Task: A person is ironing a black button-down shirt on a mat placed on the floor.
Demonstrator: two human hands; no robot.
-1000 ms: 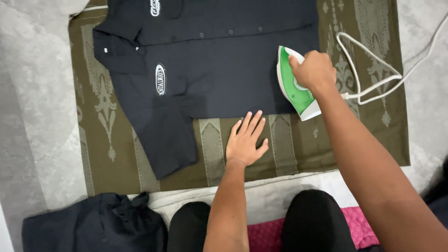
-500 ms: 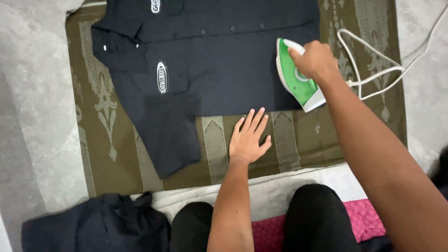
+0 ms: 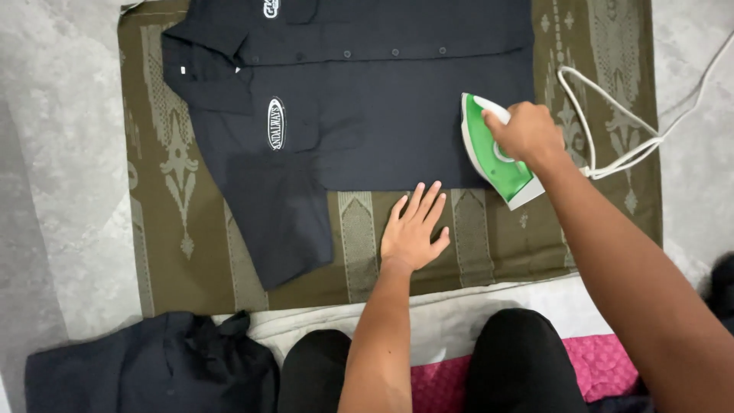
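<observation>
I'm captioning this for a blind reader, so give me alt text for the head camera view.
A person's right hand grips a green and white iron on the edge of a dark short-sleeved shirt spread on an olive patterned mat, while the left hand rests flat on the mat below the shirt's hem. A white cord trails right, and dark clothing lies bunched beside the knees.

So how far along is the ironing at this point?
Done: the dark shirt lies spread flat and buttoned on the olive mat. In hand: the right hand holds the green iron at the shirt's hem edge, while the left hand rests flat on the mat by the hem. Left: a crumpled dark garment lies near the knees.
</observation>
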